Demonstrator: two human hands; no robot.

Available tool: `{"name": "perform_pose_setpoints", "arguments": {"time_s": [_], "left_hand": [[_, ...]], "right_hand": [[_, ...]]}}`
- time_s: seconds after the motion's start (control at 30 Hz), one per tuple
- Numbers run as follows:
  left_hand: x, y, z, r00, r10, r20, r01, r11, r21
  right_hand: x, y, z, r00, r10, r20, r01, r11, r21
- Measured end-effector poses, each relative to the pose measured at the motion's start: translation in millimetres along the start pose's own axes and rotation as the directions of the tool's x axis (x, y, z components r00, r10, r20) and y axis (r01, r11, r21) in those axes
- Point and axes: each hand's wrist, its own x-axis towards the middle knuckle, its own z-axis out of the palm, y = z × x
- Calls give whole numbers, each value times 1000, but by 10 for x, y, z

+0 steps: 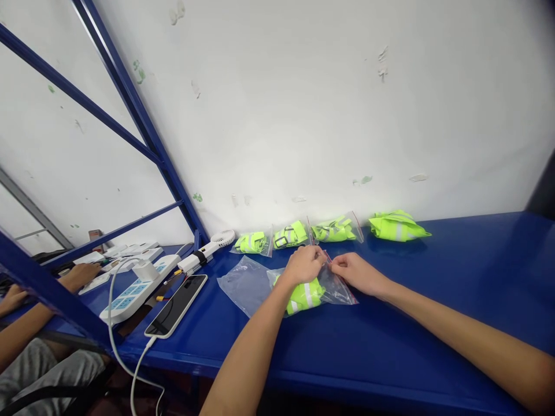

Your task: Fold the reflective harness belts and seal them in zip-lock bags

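Note:
A clear zip bag (340, 290) with a folded neon-yellow reflective vest (306, 296) inside lies on the blue table in front of me. My left hand (304, 264) reaches over the vest, its fingers pinched on the bag's red-edged opening. Close beside it on the right, my right hand (356, 271) pinches the same edge between thumb and forefinger. Under my left forearm and to its left is another clear bag (247, 284), lying flat.
Three bagged vests (291, 234) and a loose folded vest (399, 226) line the wall. On the left are a phone (177, 306), a power strip (130, 297), a small fan (223, 238), cables and a blue frame (147, 127). Another person's hands (80, 275) are beyond it.

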Motion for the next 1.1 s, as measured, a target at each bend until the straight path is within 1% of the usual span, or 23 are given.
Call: {"name": "perform_pose_setpoints", "arguments": {"time_s": [0.1, 0.2, 0.3, 0.43, 0.57, 0.77, 0.9, 1.0, 1.1], "left_hand": [[-3, -18, 15, 1000, -17, -3, 17, 999, 30], [-15, -11, 10, 999, -29, -14, 30, 998, 62], [-28, 14, 0, 999, -32, -35, 35, 996, 87], [-44, 46, -11, 998, -34, -47, 39, 993, 114], [-57, 50, -7, 996, -49, -69, 58, 987, 149], [-14, 21, 48, 997, -58, -59, 66, 986, 155], [5, 22, 64, 997, -44, -56, 51, 988, 145], [-17, 36, 47, 997, -49, -67, 58, 987, 147], [-46, 68, 34, 993, -69, -96, 83, 984, 157]], "right_hand": [[-67, -9, 8, 998, 46, 38, -47, 998, 30], [-159, -11, 30, 997, 67, 47, -70, 996, 60], [-258, -27, 43, 996, 76, 43, -78, 996, 49], [-374, -78, 34, 994, 78, 77, -79, 997, 21], [-469, -80, 37, 995, 54, 87, -51, 998, -40], [-627, -40, 79, 995, 85, 43, -77, 986, -151], [-680, -56, 93, 1000, 15, 8, -13, 975, -220], [-680, -51, 91, 1000, -10, 10, 11, 981, -195], [-660, -50, 69, 998, 32, 60, -28, 997, -70]]}}
